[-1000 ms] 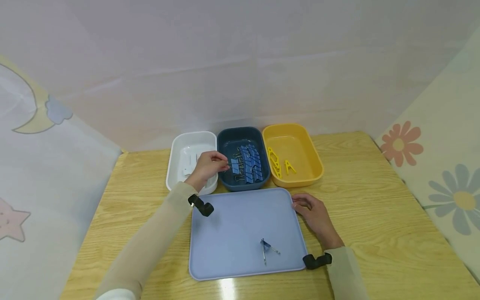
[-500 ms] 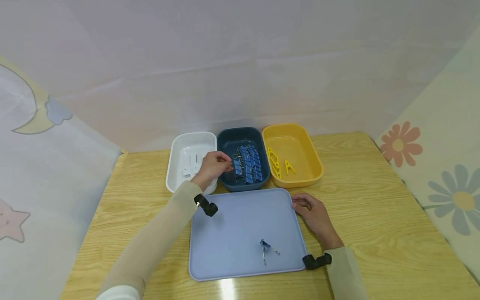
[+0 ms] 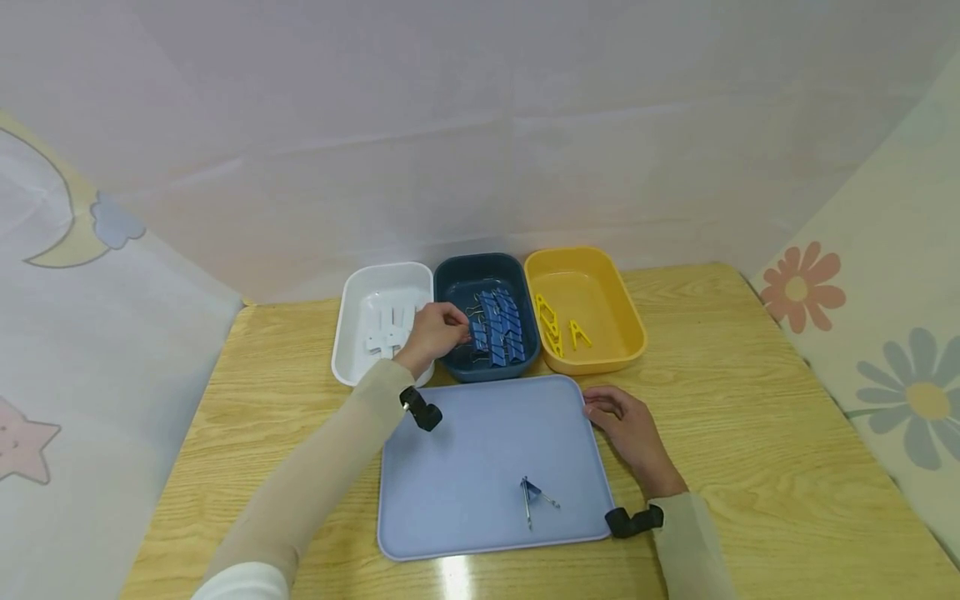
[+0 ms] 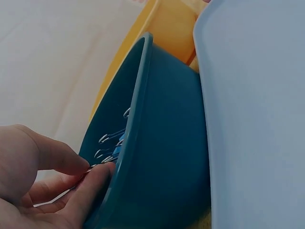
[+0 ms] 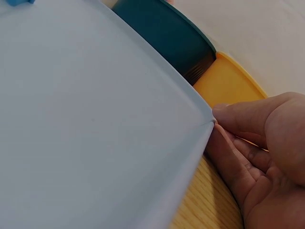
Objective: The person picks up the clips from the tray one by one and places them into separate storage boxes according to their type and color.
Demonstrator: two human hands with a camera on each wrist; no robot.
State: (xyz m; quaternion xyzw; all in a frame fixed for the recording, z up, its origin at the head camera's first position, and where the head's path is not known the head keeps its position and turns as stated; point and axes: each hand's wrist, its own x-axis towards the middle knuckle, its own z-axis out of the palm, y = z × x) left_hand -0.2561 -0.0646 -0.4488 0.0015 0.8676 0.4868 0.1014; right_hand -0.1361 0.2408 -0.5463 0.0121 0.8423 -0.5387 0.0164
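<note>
My left hand (image 3: 433, 336) reaches over the near left rim of the dark blue bin (image 3: 480, 267). Its thumb and fingers pinch the wire handle of a blue binder clip (image 3: 478, 337), which lies low beside several others lined up in rows (image 3: 501, 329). In the left wrist view the fingertips hide much of that handle, and the bin wall covers the clip's body. At the far right corner of the pale blue tray (image 3: 480, 442), my right hand (image 3: 630, 429) pinches the rim between thumb and fingers. Another binder clip (image 3: 531, 490) stands on the tray, its handles spread.
Left of the dark bin is a white bin (image 3: 341, 329) with white pieces (image 3: 386, 338) inside, partly behind my left hand. A yellow bin (image 3: 633, 325) on the right holds several yellow clips (image 3: 551, 325). All sit on a wooden table (image 3: 750, 417) before a cloth backdrop.
My left hand has shifted slightly right, bringing the pinched binder clip closer against the row in the dark blue bin. My right hand and the clip on the tray stay put.
</note>
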